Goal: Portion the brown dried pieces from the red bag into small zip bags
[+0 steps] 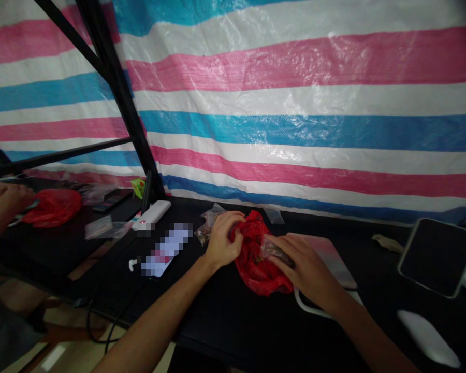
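Observation:
My left hand (225,241) pinches the near side of a crumpled red plastic bag (254,264) on a black tabletop (225,321). My right hand (306,269) lies over the bag's right side, its fingers around a small clear plastic pouch (277,251) with dark contents. Another clear pouch (207,228) holding brownish bits sits just behind my left hand. The red bag's contents are mostly hidden in its folds.
A person's hand (3,204) rests beside a second red bag (52,207) at the far left. A white power bank (151,214), a pixelated flat item (165,250), a pale tablet (326,256), a dark square panel (437,257) and a white mouse (427,338) share the tabletop. Striped tarpaulin (295,103) and black metal bars (120,88) stand behind.

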Motion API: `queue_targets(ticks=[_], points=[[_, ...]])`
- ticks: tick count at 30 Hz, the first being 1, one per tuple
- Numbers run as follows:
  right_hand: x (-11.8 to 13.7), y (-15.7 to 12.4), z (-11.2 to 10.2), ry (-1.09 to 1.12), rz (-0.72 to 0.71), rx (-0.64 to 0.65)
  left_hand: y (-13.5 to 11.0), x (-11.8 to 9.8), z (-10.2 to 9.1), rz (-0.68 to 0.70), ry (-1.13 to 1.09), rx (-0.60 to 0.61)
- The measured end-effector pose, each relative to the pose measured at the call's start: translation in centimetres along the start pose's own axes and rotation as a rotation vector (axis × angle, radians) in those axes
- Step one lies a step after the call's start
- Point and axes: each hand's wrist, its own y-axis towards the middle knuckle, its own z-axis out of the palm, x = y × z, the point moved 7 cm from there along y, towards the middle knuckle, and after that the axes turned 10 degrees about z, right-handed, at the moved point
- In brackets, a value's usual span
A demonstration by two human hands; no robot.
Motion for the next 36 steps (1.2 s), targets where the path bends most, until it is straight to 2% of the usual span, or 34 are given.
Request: queue_targets(ticks=[3, 7, 11, 16, 18, 20, 23, 27, 30, 36], points=[[0.2, -0.1, 0.6, -0.033, -0.004, -0.011, 0.0, 0.0, -0.1, 0.007, -0.001, -0.004], [-0.8, 0.2, -0.3, -0.037, 0.089, -0.048, 0.1, -0.2, -0.1, 0.010, -0.005, 0.001], [-3.4, 0.1, -2.3, -0.038, 0.199, -0.064, 0.1, -0.3, -0.1, 0.004, 0.006, 0.015], [-7.3, -0.9, -3.7, -0.144, 0.224, 0.013, 0.3, -0.4, -0.2, 0.005, 0.009, 0.018], [-8.3, -1.1, -4.4, -0.115, 0.224, -0.025, 0.3, -0.4, -0.3, 0.011, 0.011, 0.015], [-9.0, -1.2, -5.5, -0.056, 0.228, -0.118, 0.3, -0.5, -0.3, 0.016, 0.010, 0.016], [-9.5, -1.2, -6.8, 0.027, 0.226, -0.263, 0.2, -0.6, -0.3, 0.016, 0.007, 0.016], [-9.9, -1.2, -7.4, 0.083, 0.263, -0.345, 0.3, -0.8, -0.3, 0.025, -0.002, 0.013], [-10.0, -1.3, -7.3, 0.112, 0.289, -0.357, 0.4, -0.9, -0.4, 0.027, -0.007, 0.016], [-9.3, -1.0, -6.7, 0.107, 0.284, -0.288, 0.1, -0.5, -0.4, -0.019, -0.049, 0.015]])
